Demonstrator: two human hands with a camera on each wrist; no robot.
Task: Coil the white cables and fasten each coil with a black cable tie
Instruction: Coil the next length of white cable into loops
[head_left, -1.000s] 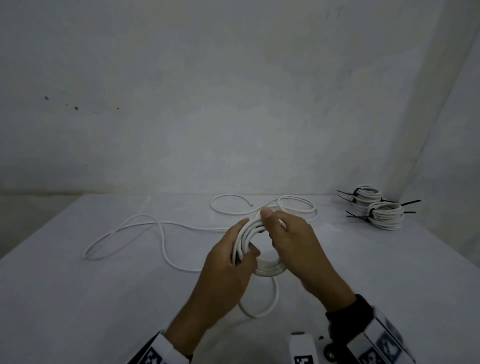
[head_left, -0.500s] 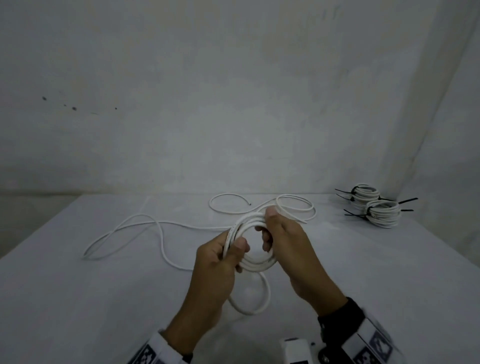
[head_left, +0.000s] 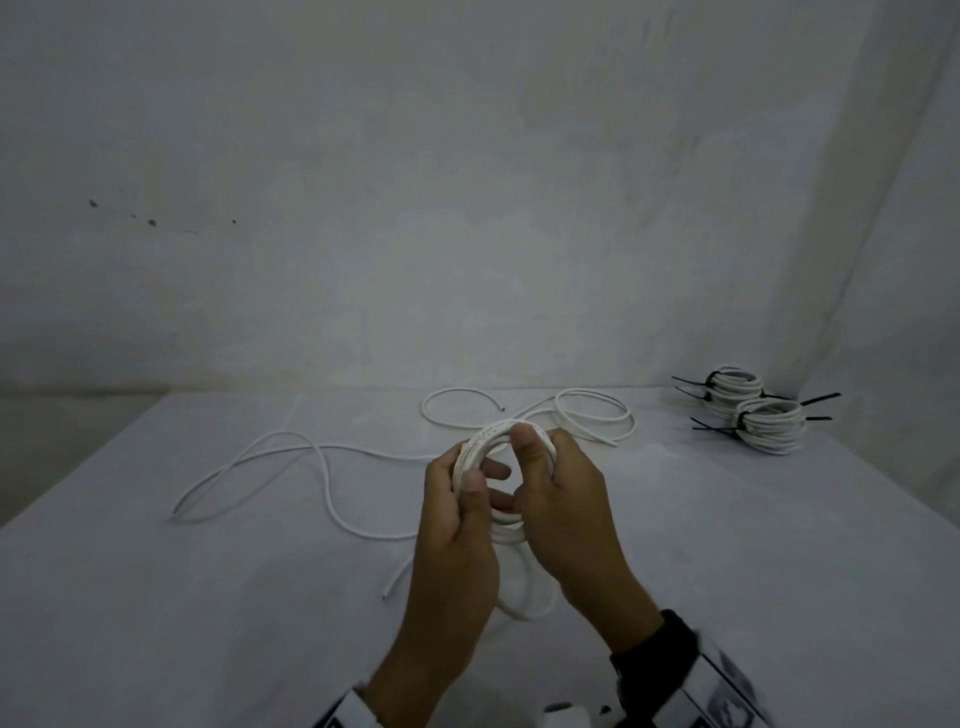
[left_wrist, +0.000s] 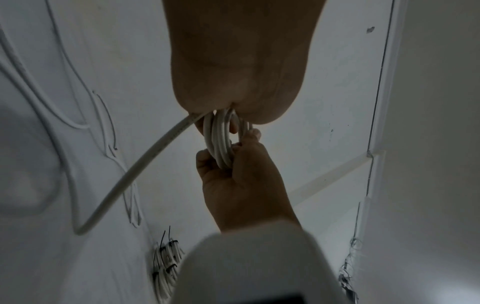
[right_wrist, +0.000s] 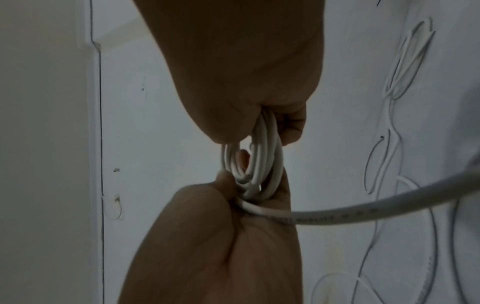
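Fingers (head_left: 470, 480) of left hand (head_left: 457, 525) and right hand (head_left: 563, 512) both grip the part-wound white cable coil (head_left: 485, 441) above the surface (head_left: 156, 597); two tied coils (head_left: 753, 415) done at far right, loose cable (head_left: 291, 457) unwound, no tie on this coil yet.

White coil (head_left: 498, 441) gripped mid-frame, faint grey print along its jacket. White loose cable (head_left: 322, 467) on white table (head_left: 156, 597). Two white finished coils (head_left: 748, 415) at right, banded by black cable ties (head_left: 818, 400). Grey-white wall (head_left: 467, 208) with dark specks upper left. Black-and-white patterned wrist markers (head_left: 722, 696) at lower edge.
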